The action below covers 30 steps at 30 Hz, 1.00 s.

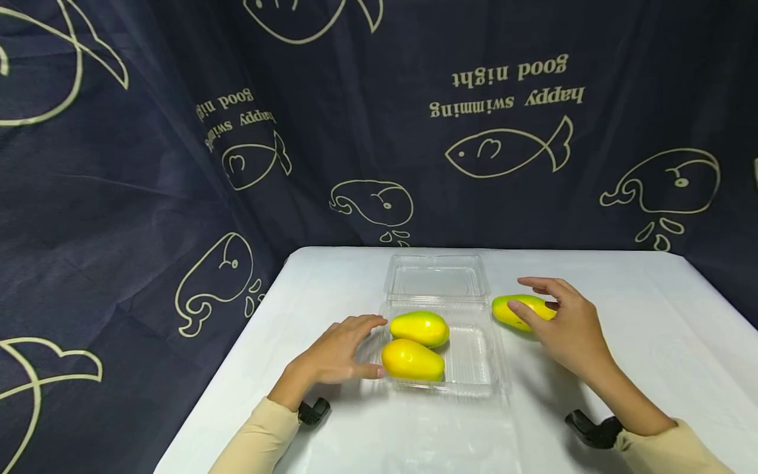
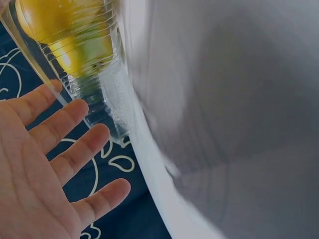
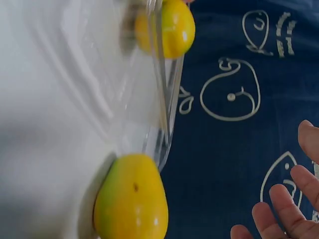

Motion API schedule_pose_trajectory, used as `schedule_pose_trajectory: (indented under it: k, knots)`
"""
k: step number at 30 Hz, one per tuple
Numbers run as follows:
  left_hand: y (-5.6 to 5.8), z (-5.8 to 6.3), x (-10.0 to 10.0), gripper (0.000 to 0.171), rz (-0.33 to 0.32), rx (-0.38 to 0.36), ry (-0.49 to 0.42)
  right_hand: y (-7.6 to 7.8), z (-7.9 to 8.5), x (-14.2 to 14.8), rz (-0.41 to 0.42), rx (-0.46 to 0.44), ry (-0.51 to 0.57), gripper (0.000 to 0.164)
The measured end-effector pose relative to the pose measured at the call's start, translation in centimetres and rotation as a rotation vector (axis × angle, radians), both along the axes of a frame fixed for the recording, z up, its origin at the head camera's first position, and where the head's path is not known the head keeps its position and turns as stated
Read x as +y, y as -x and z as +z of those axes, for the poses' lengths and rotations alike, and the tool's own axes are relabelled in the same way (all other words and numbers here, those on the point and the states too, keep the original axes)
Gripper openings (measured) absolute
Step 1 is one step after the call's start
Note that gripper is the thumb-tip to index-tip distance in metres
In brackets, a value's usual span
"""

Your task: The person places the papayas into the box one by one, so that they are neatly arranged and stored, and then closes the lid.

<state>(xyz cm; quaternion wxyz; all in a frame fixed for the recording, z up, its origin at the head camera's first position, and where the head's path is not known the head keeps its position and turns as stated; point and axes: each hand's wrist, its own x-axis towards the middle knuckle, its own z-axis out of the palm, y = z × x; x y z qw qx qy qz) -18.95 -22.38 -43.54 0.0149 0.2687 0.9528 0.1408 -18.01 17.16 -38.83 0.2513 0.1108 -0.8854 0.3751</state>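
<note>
A clear plastic clamshell box (image 1: 475, 355) lies on the table, its lid (image 1: 437, 276) folded back on the far side. Two yellow-green mangoes fill its left half, the far mango (image 1: 419, 328) and the near mango (image 1: 412, 360) side by side. My left hand (image 1: 343, 350) is at the box's left side, thumb and fingers spread; the left wrist view shows the fingers (image 2: 94, 142) extended beside the clear wall. To the right of the box, my right hand (image 1: 571, 329) hovers around a third mango (image 1: 508, 312), fingers parted; the right wrist view shows this mango (image 3: 132, 199) apart from the fingertips.
A white cloth covers the table (image 1: 651, 329). Dark blue curtains (image 1: 367, 118) with fish and whale drawings hang behind it and on the left. Each wrist carries a black camera; the right camera (image 1: 592, 431) shows beside the sleeve.
</note>
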Motion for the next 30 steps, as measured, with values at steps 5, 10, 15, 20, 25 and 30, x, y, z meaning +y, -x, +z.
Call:
schedule_pose_trajectory:
  k: [5, 10, 15, 20, 25, 30]
  knots:
    - [0.1, -0.1, 0.0, 0.094, -0.002, 0.001, -0.004, 0.3, -0.4, 1.9, -0.053, -0.013, -0.056, 0.049]
    - [0.2, -0.1, 0.0, 0.093, -0.002, 0.002, 0.005, 0.5, -1.1, 3.8, -0.086, -0.039, -0.088, 0.053]
    - [0.3, 0.2, -0.4, 0.092, -0.006, -0.006, 0.014, 0.7, -2.2, 5.0, -0.105, -0.064, -0.121, 0.057]
    - [0.3, 0.6, -0.7, 0.091, 0.0, 0.001, 0.014, 0.7, -2.9, 5.7, -0.127, -0.103, -0.146, 0.061]
    - [0.4, 0.6, -0.6, 0.09, -0.014, 0.004, 0.015, 0.6, -3.4, 6.3, -0.154, -0.127, -0.159, 0.063]
    - [0.4, 0.2, -0.4, 0.091, -0.012, -0.004, 0.009, 0.6, -4.3, 6.6, -0.151, -0.141, -0.164, 0.07]
